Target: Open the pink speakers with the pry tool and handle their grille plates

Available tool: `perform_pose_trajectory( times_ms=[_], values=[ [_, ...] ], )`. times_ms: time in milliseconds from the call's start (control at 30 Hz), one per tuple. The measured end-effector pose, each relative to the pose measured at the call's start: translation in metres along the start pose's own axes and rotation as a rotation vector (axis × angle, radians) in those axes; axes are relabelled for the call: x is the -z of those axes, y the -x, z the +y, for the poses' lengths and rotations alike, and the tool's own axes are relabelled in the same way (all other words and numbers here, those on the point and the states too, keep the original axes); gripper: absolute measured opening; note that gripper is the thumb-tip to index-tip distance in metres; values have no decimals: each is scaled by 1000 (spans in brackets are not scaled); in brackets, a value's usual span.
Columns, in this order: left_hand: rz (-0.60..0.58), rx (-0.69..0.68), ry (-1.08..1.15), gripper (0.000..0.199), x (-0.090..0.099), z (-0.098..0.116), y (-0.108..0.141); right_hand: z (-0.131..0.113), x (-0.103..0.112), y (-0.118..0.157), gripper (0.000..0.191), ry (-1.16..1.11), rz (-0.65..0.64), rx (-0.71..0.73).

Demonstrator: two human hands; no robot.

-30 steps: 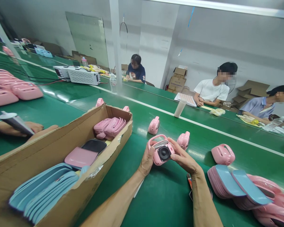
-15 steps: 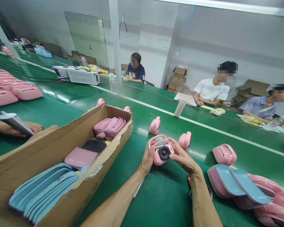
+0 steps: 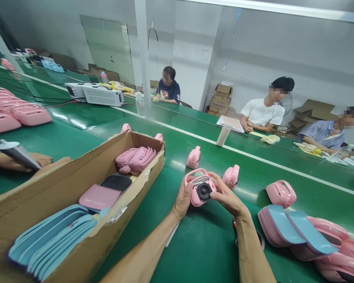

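Note:
Between my two hands is a small pink speaker [image 3: 197, 191] with a carry handle, its round black cone facing me. My left hand [image 3: 182, 198] is closed around its left side, by the foot of the handle. The fingers and thumb of my right hand [image 3: 225, 195] grip the right side, with the thumb beside the cone. Just beyond stand more pink speakers [image 3: 194, 157], one of them [image 3: 231, 175] close behind my right hand. Partly hidden by my right forearm, a dark-edged item [image 3: 260, 239] lies on the green table [image 3: 206, 247].
A long cardboard box [image 3: 141, 188] at left holds blue panels [image 3: 56, 239] and pink panels [image 3: 137, 159]. Stacked panels [image 3: 297, 232] and pink speakers lie at right. A co-worker's hand [image 3: 41, 159] is beyond the box. People sit across the table, near a white cup [image 3: 224, 135].
Almost nothing differs. The speaker and both hands stay in the same place and grip; the whole view has shifted very slightly.

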State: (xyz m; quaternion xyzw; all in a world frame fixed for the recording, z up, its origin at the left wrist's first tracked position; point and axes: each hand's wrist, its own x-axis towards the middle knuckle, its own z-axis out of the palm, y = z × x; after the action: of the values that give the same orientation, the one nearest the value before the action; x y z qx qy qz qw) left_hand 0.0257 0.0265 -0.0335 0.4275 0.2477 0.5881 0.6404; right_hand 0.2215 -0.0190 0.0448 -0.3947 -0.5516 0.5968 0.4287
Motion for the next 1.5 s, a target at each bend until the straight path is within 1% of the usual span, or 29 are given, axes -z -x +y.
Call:
perform_pose_trajectory(
  times_ms=[233,467,600,733,900,1100,1500],
  values=[
    [-27,12,-20,65,-2,4,0,6,2,-3,89,-18,10,14],
    [-27,26,-25,55,0,3,-2,9,5,-5,84,-42,7,7],
    [-31,40,-24,51,1,2,-2,10,5,-6,82,-37,32,-11],
    [-42,44,-8,52,2,2,-1,10,3,-5,80,-51,51,-19],
    [-23,53,-16,56,2,0,-2,9,3,-5,79,-66,52,-25],
    [-36,65,-1,53,4,-4,-3,8,2,-4,78,-88,39,-30],
    [-36,79,-25,51,5,-6,-3,5,0,-2,75,-81,57,-51]
  ],
)
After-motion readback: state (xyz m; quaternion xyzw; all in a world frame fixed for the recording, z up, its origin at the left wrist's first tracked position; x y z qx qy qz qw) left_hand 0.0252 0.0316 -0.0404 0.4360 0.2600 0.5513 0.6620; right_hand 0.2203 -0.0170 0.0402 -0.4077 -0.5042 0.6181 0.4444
